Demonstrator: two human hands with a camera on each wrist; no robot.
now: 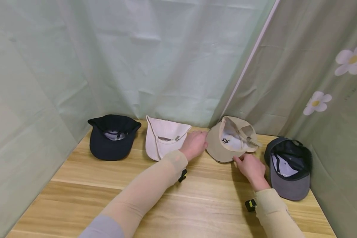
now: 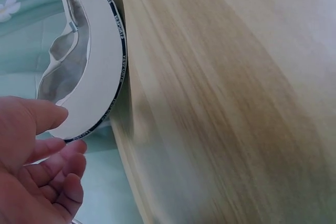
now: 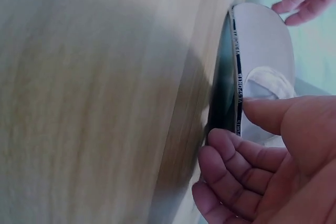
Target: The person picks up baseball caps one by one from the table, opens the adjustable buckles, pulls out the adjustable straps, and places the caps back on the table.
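A beige baseball cap [image 1: 216,142] lies upside down at the back right of the table, its brim toward the front left, its strap hanging at the back. My right hand [image 1: 251,168] pinches the brim's front edge, thumb on the upper face and fingers beneath. At the brim's left end, my left hand [image 1: 195,144] has thumb and index finger at either side of the edge. The left wrist view shows the brim [image 2: 105,56] with a dark lettered band along its rim. Close behind my left hand sits a white cap [image 1: 168,129], partly covered by it.
A black cap [image 1: 111,148] rests at the left of the row, open side up. On the far right lies a dark grey cap [image 1: 291,186], close beside my right hand. Pale curtains [image 1: 172,59] enclose the wooden table [image 1: 205,205] at the back and sides.
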